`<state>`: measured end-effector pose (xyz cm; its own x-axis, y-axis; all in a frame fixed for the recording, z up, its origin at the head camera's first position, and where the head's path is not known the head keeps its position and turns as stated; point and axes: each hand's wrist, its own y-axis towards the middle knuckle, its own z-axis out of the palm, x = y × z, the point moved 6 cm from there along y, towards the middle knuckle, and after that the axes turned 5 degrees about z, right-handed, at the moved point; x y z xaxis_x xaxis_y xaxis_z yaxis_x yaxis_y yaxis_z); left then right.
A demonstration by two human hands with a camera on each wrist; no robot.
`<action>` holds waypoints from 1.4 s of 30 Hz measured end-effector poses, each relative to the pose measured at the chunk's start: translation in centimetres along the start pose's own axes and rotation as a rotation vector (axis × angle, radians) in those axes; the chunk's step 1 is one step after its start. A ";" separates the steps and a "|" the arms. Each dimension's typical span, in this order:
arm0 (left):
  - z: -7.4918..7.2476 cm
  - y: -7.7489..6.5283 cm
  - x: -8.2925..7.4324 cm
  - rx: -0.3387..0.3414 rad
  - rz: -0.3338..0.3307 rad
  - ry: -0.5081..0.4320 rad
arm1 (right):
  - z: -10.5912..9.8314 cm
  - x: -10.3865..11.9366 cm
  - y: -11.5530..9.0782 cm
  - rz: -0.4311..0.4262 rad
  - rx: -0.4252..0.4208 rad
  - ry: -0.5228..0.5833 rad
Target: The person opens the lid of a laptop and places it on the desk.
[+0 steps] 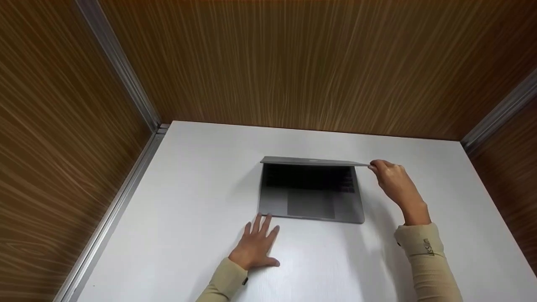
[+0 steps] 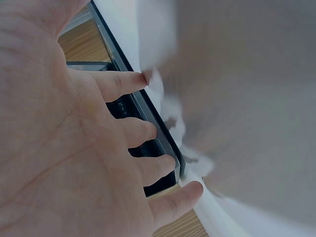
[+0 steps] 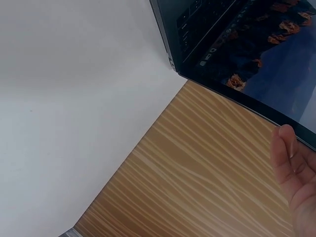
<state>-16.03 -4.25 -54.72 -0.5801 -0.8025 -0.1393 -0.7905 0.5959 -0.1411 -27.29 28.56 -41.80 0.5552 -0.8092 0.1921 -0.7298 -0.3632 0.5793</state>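
Observation:
A grey laptop (image 1: 310,205) lies on the white tabletop, its lid (image 1: 310,160) raised partway and seen nearly edge-on in the head view. My right hand (image 1: 394,180) pinches the lid's upper right corner between thumb and fingers. From the right wrist view, the lit screen (image 3: 276,64) shows a picture with blue and orange patches, and the fingers of the right hand (image 3: 298,173) are at its edge. My left hand (image 1: 254,247) has its fingers spread, fingertips at the laptop's front left corner. The lid's shade darkens the keyboard (image 1: 310,178).
Wood-grain panels (image 1: 285,63) stand behind the white table (image 1: 197,167) and at both sides. A metal rail (image 1: 113,209) runs along the table's left edge. Shadows of both arms fall on the tabletop.

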 end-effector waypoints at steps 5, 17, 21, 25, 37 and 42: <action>-0.1 0.0 0.1 -0.016 0.004 -0.017 | -0.1 -0.5 0.0 0.050 0.008 0.034; -0.1 -0.1 0.1 -0.024 0.002 -0.063 | -0.2 -1.6 -0.5 0.157 -0.016 0.162; -0.1 -0.1 0.2 -0.037 0.004 -0.061 | -0.2 -1.6 -0.5 0.163 -0.023 0.166; 0.0 -0.1 0.3 -0.033 0.006 -0.058 | -0.1 -1.6 -0.6 0.160 -0.032 0.162; 0.2 0.0 0.4 -0.039 0.018 -0.052 | -0.2 -2.1 -0.6 0.171 -0.091 0.195; 0.3 0.0 0.5 -0.033 0.014 -0.083 | -0.2 -2.1 -0.6 0.191 -0.061 0.205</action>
<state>-16.20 -4.64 -55.11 -0.5744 -0.7880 -0.2217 -0.7890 0.6051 -0.1068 -28.00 30.54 -42.41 0.4836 -0.7479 0.4547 -0.8070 -0.1797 0.5626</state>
